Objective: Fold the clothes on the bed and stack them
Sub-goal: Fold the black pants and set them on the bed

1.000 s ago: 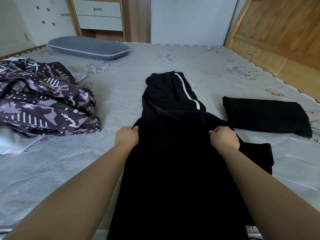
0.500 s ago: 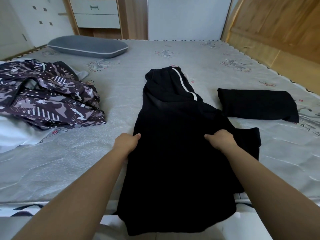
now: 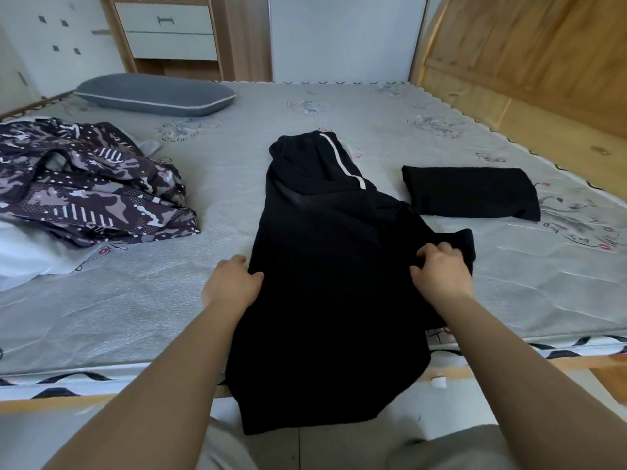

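Note:
A long black garment [image 3: 325,266] with a white side stripe lies lengthwise on the bed [image 3: 135,300], its near end hanging over the front edge toward the floor. My left hand [image 3: 234,283] grips its left edge with the thumb on top. My right hand [image 3: 441,269] pinches its right edge, fingers curled into the cloth. A folded black garment [image 3: 471,193] lies flat to the right. A crumpled dark patterned garment [image 3: 88,184] lies at the left over white cloth [image 3: 30,256].
A grey pillow [image 3: 152,95] lies at the head of the bed. Drawers [image 3: 166,30] stand behind it, and wooden panelling [image 3: 529,59] runs along the right side. The bed's wooden front rail [image 3: 68,400] and a tiled floor lie below me.
Both hands have pulled the black garment toward me, so more of it hangs over the front edge. The view has drawn back from the bed.

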